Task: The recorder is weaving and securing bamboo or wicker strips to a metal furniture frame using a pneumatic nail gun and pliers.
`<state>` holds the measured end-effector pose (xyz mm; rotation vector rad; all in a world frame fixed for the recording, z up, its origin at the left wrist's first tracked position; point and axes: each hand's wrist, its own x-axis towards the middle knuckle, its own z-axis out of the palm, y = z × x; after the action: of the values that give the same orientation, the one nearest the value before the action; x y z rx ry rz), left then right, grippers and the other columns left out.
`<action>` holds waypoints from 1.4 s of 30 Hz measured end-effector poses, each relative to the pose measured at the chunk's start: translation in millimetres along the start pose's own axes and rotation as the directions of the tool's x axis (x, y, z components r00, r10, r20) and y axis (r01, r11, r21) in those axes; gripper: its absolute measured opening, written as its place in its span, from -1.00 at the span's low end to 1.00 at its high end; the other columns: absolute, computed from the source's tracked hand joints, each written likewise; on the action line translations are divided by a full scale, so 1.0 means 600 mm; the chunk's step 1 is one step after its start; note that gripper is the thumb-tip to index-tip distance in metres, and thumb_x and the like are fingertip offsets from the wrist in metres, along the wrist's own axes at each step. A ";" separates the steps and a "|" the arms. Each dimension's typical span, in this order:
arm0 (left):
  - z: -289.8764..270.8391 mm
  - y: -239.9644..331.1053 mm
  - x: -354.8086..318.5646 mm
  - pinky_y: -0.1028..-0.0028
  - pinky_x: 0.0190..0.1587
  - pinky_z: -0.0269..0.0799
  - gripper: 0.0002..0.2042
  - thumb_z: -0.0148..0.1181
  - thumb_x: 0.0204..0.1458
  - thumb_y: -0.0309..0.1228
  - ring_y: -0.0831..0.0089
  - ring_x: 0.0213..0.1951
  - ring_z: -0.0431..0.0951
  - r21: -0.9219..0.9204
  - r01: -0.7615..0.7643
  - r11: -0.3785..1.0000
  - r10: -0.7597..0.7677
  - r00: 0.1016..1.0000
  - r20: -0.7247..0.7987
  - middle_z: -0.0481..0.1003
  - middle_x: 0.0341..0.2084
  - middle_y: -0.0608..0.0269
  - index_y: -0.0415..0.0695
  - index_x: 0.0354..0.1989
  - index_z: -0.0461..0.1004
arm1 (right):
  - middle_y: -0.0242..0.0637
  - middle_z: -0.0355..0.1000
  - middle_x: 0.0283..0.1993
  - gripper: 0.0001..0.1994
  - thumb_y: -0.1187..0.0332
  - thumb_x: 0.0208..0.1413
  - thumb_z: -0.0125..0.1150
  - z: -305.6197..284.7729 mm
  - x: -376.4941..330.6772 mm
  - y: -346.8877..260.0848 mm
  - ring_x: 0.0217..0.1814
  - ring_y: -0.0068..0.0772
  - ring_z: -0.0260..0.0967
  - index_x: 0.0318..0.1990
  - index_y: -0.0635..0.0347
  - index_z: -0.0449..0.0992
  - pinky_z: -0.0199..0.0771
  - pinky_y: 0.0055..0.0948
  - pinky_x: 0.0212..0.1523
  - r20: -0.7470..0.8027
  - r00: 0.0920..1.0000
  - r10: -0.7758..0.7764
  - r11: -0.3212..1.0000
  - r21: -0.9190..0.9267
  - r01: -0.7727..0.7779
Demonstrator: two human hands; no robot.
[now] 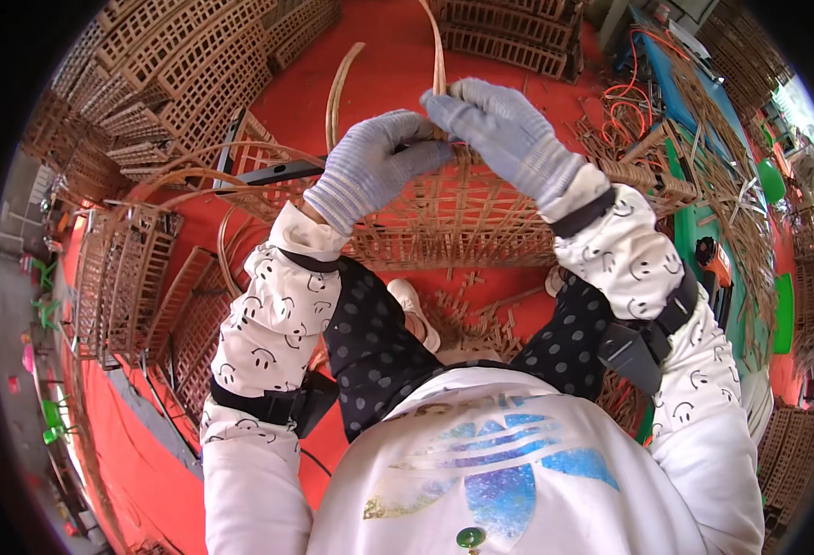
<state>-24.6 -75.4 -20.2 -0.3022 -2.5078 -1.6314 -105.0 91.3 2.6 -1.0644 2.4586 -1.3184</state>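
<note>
In the head view, your gloved right hand (499, 125) pinched a tan strip (438, 57) at the upper edge of the woven lattice (453, 215) before your knees, while your left hand (379, 165) curled beside it, its hold unclear.

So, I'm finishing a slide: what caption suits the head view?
Gloved left hand and right hand close together at a lattice, a strip rising by the right one, red floor beyond.

Blue-grey gloves (504, 129), smiley sleeves (630, 250), dotted trousers (379, 347)
</note>
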 end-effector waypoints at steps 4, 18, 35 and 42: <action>-0.017 -0.001 -0.012 0.41 -0.17 0.46 -0.63 0.25 -0.01 -0.22 0.34 -0.30 0.57 0.193 -0.011 0.981 0.017 1.000 -0.026 0.55 -0.36 0.06 -0.30 -0.18 0.46 | -0.26 0.51 -0.25 -0.71 0.22 0.22 0.00 0.039 0.000 -0.014 -0.25 -0.47 0.44 -0.23 0.31 0.49 0.45 -0.48 -0.18 -0.107 0.977 -0.182 0.913 0.350 0.209; -0.007 0.022 -0.053 0.18 -0.33 0.51 -0.45 0.20 -0.19 0.18 0.19 -0.37 0.59 0.848 0.033 0.530 -0.259 0.958 0.125 0.54 -0.49 0.19 -0.12 -0.30 0.45 | -0.65 -0.07 -0.76 -0.76 0.23 0.24 -0.09 0.077 -0.065 -0.122 -0.78 -0.65 -0.09 -0.37 0.17 0.37 0.13 -0.50 -0.69 0.173 0.923 0.344 0.316 0.904 -0.287; 0.025 -0.023 -0.093 0.35 -0.31 0.38 -0.52 0.20 -0.22 0.18 0.36 -0.39 0.53 0.853 -0.058 0.519 0.210 0.976 -0.061 0.50 -0.52 0.28 -0.05 -0.46 0.49 | -0.64 -0.12 -0.76 -0.78 0.29 0.22 -0.09 0.075 -0.085 -0.167 -0.80 -0.67 -0.14 -0.40 0.19 0.38 0.00 -0.53 -0.71 -0.069 0.904 0.421 0.483 0.861 -0.160; 0.029 -0.023 -0.105 0.36 -0.32 0.33 -0.55 0.20 -0.21 0.14 0.38 -0.43 0.51 0.816 -0.085 0.571 0.284 0.953 -0.100 0.48 -0.56 0.30 -0.04 -0.50 0.48 | -0.42 0.16 -0.71 -0.79 0.32 0.19 -0.02 0.066 -0.091 -0.189 -0.71 -0.55 0.14 -0.35 0.31 0.40 0.18 -0.54 -0.66 -0.101 0.950 0.294 0.704 0.695 -0.145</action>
<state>33.5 -70.9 -53.4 -0.2321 -2.6037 -0.2850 10.8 59.9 56.8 -0.4385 1.8267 -2.0772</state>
